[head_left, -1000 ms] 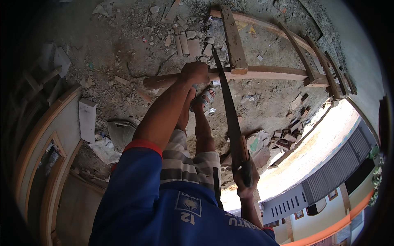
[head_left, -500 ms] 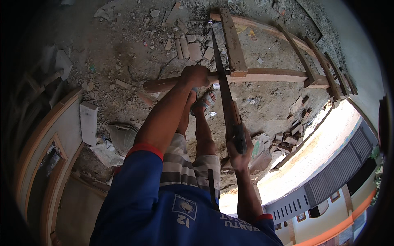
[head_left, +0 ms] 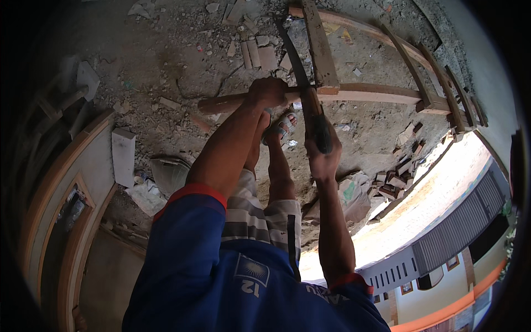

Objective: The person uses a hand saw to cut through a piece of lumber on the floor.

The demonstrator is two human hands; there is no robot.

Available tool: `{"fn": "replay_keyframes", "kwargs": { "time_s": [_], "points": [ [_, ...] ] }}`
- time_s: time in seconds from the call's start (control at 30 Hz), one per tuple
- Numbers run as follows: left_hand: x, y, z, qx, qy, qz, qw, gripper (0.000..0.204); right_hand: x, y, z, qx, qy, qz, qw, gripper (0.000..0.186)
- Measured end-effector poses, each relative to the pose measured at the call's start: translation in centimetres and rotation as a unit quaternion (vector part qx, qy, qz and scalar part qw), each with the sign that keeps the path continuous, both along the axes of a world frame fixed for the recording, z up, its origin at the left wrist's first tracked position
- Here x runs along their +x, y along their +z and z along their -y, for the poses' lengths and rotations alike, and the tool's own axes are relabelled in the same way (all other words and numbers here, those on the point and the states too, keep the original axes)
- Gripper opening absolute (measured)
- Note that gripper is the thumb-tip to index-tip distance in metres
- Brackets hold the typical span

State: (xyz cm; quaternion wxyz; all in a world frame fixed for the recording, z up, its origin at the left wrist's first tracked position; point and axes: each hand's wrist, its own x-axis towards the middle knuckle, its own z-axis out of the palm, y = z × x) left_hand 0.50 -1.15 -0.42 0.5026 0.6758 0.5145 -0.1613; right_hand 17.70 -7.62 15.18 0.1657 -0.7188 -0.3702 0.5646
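So the long handsaw with the dark metal blade [head_left: 298,69] lay across a brown squared timber rail [head_left: 381,93], just left of where a thick wooden crosspiece [head_left: 322,52] met it. Couldn't tell whether the teeth had bitten in. The right hand [head_left: 325,159] had its fingers wrapped round the saw's black grip, arm nearly in line with the blade, which I'd guess was for a straight push and pull. The left hand [head_left: 268,92] was clamped over the rail on the other side of the blade, near the free end; fingertips were hidden, but it looked like a closed grip, probably to stop the timber wobbling.

The rail was one side of a ladder-like frame, with a second long wooden rail [head_left: 368,37] beyond, and I reckon that joined-up shape helped brace it. A foot in a grey strappy sandal [head_left: 285,128] showed below the rail. Further out: pale broken tile pieces [head_left: 267,58] on the dirt, and a heap of reddish-brown bricks [head_left: 394,185] off right.
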Motion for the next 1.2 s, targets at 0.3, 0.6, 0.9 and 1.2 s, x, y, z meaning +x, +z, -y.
{"fn": "replay_keyframes", "kwargs": {
  "time_s": [0.3,0.6,0.9,1.2],
  "points": [
    [-0.2,1.0,-1.9,-0.018,0.029,-0.048,0.998,0.038,4.9,14.0,12.0,0.079,0.085,0.086,0.99,0.069],
    [-0.1,-0.4,-1.7,0.025,0.024,-0.02,0.999,0.038,0.5,-1.8,2.1,0.151,0.012,0.002,0.988,0.063],
    [-0.3,0.8,-1.2,0.022,0.014,-0.026,0.999,0.037,3.3,11.0,6.5,0.041,-0.025,0.005,0.999,0.055],
    [1.0,1.1,-2.0,-0.006,0.016,-0.036,0.999,0.034,3.4,5.3,4.3,0.01,0.053,0.042,0.998,0.04]
  ]
}}
